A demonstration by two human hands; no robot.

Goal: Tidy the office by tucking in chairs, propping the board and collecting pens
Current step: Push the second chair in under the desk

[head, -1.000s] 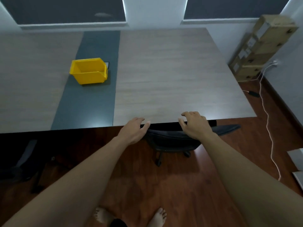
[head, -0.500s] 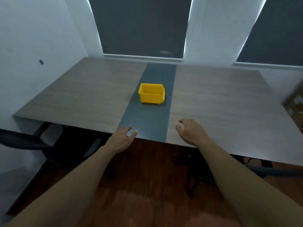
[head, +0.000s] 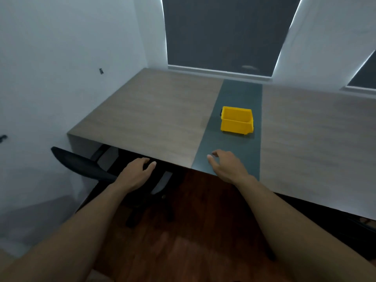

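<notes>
A black office chair (head: pixel 81 165) stands at the left end of the desk (head: pixel 158 119), its backrest sticking out to the left and its base on the floor below the desk edge. My left hand (head: pixel 136 174) hovers over the chair's seat area with fingers apart, holding nothing. My right hand (head: pixel 225 165) is open above the desk's front edge, over the dark grey centre strip (head: pixel 238 94). A yellow plastic bin (head: pixel 237 121) sits on that strip, farther back. No pens or board are in view.
A white wall (head: pixel 50 78) closes the left side, close to the chair. Dark windows with blinds (head: pixel 223 31) are behind the desk. The floor (head: pixel 193 231) is reddish wood. Another dark chair part (head: pixel 364 222) shows under the desk at the far right.
The view has swung left from the right-hand chair, now tucked under the desk, to the left end. Both hands let go of that chair and moved left; the left hand is over the other chair.
</notes>
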